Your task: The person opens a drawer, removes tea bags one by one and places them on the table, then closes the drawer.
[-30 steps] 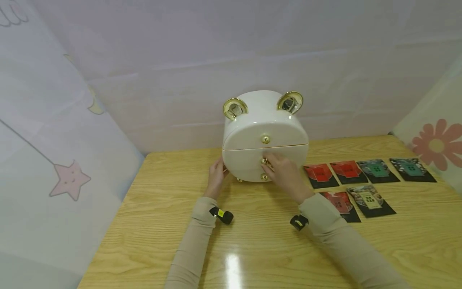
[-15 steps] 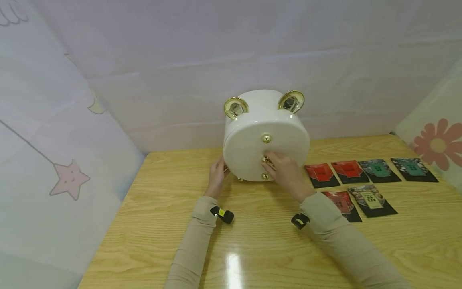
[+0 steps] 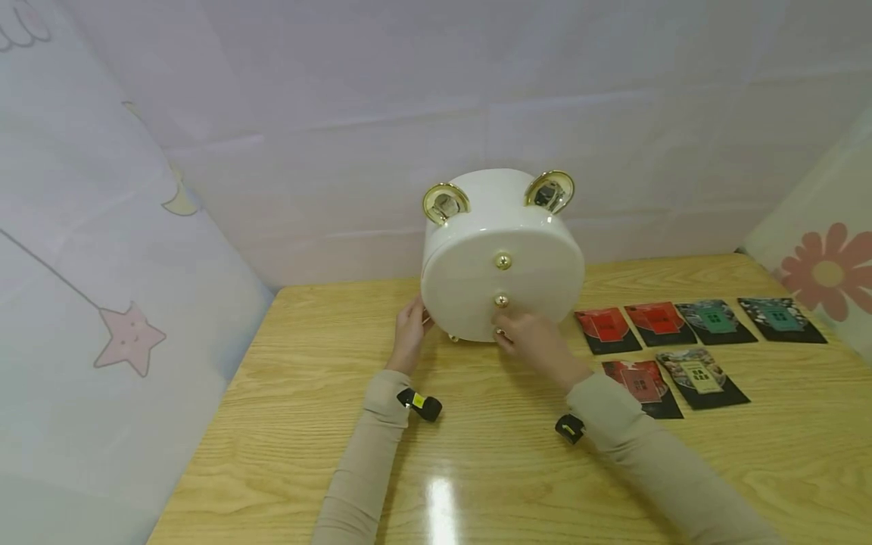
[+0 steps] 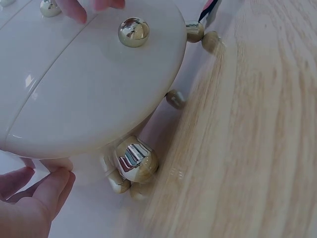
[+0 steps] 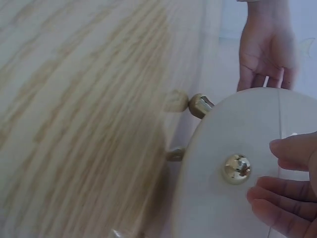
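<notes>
A glossy white rounded box with two gold ears stands on gold ball feet near the back of the table. Down its front run a top knob, a middle knob and a bottom knob, all gold. My right hand is at the lower front; in the right wrist view its thumb and fingers are spread beside the bottom knob, apart from it. The left hand rests against the box's left side with fingers extended, their tips partly hidden behind it.
To the right of the box lie several flat printed packets, among them a red packet, a green packet and a cream packet. The wooden table meets a pale fabric backdrop behind and at the sides.
The gap line below the top knob has closed up, leaving the front looking flush. My right hand has left the middle knob and moved down towards the bottom one. The left hand stays.
</notes>
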